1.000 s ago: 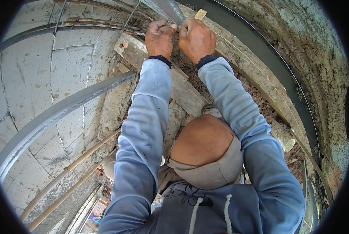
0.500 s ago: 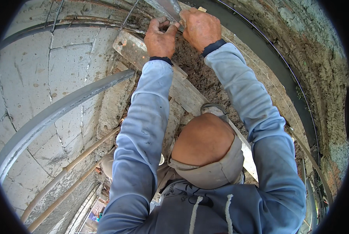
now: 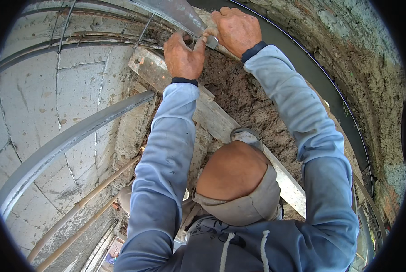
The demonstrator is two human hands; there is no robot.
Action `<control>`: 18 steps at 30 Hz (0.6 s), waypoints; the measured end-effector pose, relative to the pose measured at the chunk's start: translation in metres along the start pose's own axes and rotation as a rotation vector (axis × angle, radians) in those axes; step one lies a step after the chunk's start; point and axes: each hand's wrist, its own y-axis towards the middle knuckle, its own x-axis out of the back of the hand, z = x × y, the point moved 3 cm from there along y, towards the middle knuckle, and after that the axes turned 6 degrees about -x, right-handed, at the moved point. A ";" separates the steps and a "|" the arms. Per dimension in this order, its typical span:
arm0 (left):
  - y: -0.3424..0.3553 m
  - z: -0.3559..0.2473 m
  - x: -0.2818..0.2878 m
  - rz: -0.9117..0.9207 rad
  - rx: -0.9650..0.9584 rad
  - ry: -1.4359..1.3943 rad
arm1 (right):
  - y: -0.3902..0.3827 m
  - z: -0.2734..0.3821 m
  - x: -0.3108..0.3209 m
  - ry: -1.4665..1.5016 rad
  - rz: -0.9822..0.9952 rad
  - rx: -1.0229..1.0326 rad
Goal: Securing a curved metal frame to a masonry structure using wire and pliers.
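At the near end of the grey metal bar (image 3: 178,14), the right hand (image 3: 238,31) has been drawn farther from the left hand (image 3: 184,58), suggesting a pull, with fingers (image 3: 201,44) curled nearly together and anything pinched indiscernible.

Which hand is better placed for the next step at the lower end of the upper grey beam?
Probably the right hand: its fingertips appear right beside that end of the upper grey beam, while the left hand sits lower in the picture.

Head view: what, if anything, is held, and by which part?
Left hand and right hand are near the grey bar's end; what they hold, if anything, cannot be told.
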 end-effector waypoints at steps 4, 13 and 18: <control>0.000 0.002 -0.002 0.026 0.012 0.027 | -0.001 -0.003 0.000 0.021 -0.012 0.040; 0.003 0.002 -0.003 -0.026 -0.017 -0.006 | -0.001 -0.007 -0.001 0.039 -0.077 0.043; 0.004 0.004 -0.005 -0.043 -0.037 0.034 | -0.007 -0.020 0.020 0.135 -0.171 -0.120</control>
